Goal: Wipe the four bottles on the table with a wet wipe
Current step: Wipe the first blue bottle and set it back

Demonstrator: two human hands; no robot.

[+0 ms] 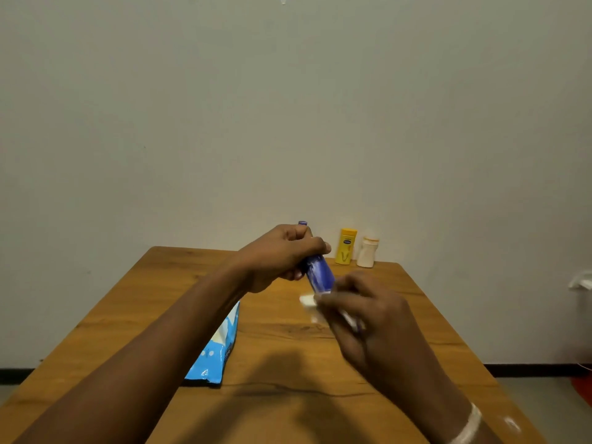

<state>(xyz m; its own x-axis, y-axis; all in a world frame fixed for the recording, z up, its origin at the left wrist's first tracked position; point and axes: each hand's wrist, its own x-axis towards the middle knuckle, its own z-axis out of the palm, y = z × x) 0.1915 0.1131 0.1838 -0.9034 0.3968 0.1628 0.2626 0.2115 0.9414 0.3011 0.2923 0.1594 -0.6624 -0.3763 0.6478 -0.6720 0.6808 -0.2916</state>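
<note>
My left hand point(282, 257) grips the upper part of a blue bottle point(318, 272) and holds it tilted above the wooden table point(278, 341). Its purple cap shows above my fingers. My right hand point(362, 310) pinches a white wet wipe point(309, 299) against the bottle's lower end. At the table's far edge stand a yellow bottle point(346, 246) and, right beside it, a white bottle point(367, 252). No fourth bottle is visible.
A blue pack of wet wipes point(216, 350) lies on the table under my left forearm. A plain wall runs behind the table. At the right edge of the view stands a bin with a white liner point(581, 283), and something red sits on the floor point(583, 387).
</note>
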